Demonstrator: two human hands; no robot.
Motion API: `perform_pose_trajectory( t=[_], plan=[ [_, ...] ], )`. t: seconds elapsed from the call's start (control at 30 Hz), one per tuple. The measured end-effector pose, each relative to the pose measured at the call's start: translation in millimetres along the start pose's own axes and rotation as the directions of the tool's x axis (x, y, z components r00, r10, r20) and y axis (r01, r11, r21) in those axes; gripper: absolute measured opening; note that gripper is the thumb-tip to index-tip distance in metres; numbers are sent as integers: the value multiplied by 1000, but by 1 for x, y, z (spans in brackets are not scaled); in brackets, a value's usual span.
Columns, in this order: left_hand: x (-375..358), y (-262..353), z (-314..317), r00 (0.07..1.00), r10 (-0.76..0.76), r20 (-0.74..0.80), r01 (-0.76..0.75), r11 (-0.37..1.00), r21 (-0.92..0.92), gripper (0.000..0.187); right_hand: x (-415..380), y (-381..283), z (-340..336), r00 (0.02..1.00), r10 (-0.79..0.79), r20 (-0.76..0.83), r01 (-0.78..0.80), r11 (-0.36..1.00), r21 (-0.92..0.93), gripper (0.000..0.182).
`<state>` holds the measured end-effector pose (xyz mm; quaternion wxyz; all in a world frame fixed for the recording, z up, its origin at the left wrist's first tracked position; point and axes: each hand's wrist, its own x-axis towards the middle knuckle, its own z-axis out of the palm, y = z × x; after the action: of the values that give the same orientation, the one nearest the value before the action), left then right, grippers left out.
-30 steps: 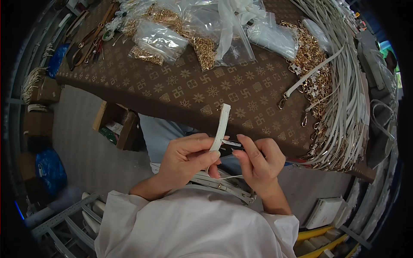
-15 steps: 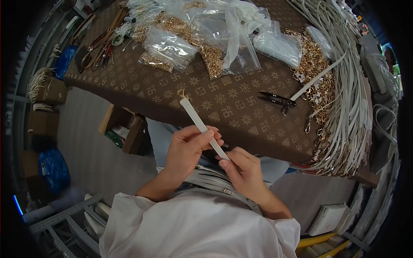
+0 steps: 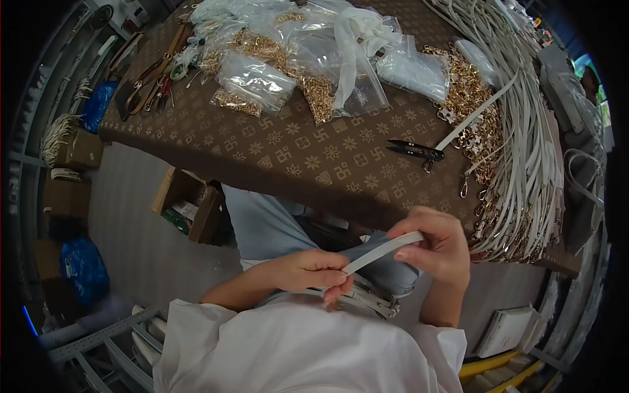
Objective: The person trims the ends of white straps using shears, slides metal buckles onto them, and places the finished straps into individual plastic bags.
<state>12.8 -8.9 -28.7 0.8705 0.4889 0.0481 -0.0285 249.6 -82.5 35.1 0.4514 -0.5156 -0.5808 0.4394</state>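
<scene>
A white strap (image 3: 383,252) stretches between my two hands above my lap, bowed slightly upward. My left hand (image 3: 318,272) pinches its lower left end near my shirt. Higher up and to the right, my right hand (image 3: 436,242) grips the other end between thumb and fingers, close to the table's front edge. More white straps with metal fittings (image 3: 370,298) lie across my lap below the hands. The strap's far ends are hidden in the fingers.
The brown patterned tablecloth (image 3: 262,141) holds plastic bags (image 3: 259,82) of gold-coloured clasps, black thread snips (image 3: 416,150), a heap of gold clasps (image 3: 481,144) and a thick bundle of white straps (image 3: 524,150). Leather straps (image 3: 154,78) lie far left. A cardboard box (image 3: 209,209) stands on the floor.
The strap swung from pointing up over the table to lying between my hands. My right hand moved up and right; my left hand went lower and slightly right.
</scene>
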Motion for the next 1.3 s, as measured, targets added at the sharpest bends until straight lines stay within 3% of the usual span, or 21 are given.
perform_pose_trajectory(
  t=[0.03,0.17,0.23,0.27,0.33,0.37,0.4,0.43,0.5,0.57,0.6,0.63,0.77,0.87,0.93,0.97,1.07,1.1,1.17,1.23,1.3],
  plan=[
    [-5,-2,0,999,-14,-30,7,979,-203,26,-4,0,-11,999,10,-33,-11,999,-45,19],
    [-29,27,-3,985,-90,-149,31,932,-360,25,-9,21,-8,976,-125,-181,94,980,-174,19],
    [-29,33,-7,887,441,-139,-388,545,-743,26,-5,31,23,978,-54,-200,-16,943,-333,17],
    [-23,42,-7,886,443,-136,-388,549,-740,26,-7,38,43,997,-62,-36,48,949,-311,15],
    [-5,60,1,612,631,-477,-786,554,-276,29,-12,37,64,990,-78,119,109,954,-280,13],
    [1,54,-1,616,629,-473,-782,558,-276,29,-14,27,68,973,29,228,-5,995,-104,13],
    [6,41,-6,567,684,-460,-612,723,321,33,-17,15,68,929,112,352,-143,988,63,12],
    [11,32,-8,547,732,-406,-196,584,788,38,-15,1,60,944,185,272,-210,976,66,10],
    [21,28,-5,822,470,-322,56,495,867,35,-10,-9,39,988,119,100,-102,981,-165,11],
    [27,1,-7,866,426,-260,-88,642,762,29,-7,-9,33,993,105,-49,-114,960,-255,10],
    [24,-1,-4,944,201,-260,-79,908,411,29,-6,-3,29,997,57,-54,-72,936,-345,9],
    [23,-1,-1,987,-20,-159,19,1000,-10,30,-6,3,26,999,13,-53,-35,902,-430,9],
    [22,2,4,982,-61,-178,58,998,-20,38,-5,22,22,985,-169,22,152,816,-557,9],
    [19,3,2,988,-29,-150,16,996,-86,39,-2,19,15,997,9,72,21,915,-403,11],
    [15,15,6,987,-41,-154,22,992,-121,38,3,4,4,770,522,366,-527,844,-97,10],
    [13,20,7,986,-49,-160,24,987,-159,38,1,4,4,772,521,363,-526,845,-94,10],
    [5,29,2,975,166,-149,-203,937,-283,36,-8,8,10,948,255,189,-296,924,242,14],
    [3,31,0,974,169,-151,-206,938,-278,36,-9,9,12,998,33,-45,-36,997,-65,17],
    [-3,33,-6,927,309,-213,-373,812,-448,34,-13,29,18,888,-407,-212,222,785,-578,26],
    [-2,37,-11,917,347,-195,-398,785,-475,32,-16,40,30,893,-384,-236,184,788,-587,26],
    [5,39,-9,826,408,-388,-553,717,-424,30,-20,48,50,928,-291,-230,115,816,-567,25]
  ],
)
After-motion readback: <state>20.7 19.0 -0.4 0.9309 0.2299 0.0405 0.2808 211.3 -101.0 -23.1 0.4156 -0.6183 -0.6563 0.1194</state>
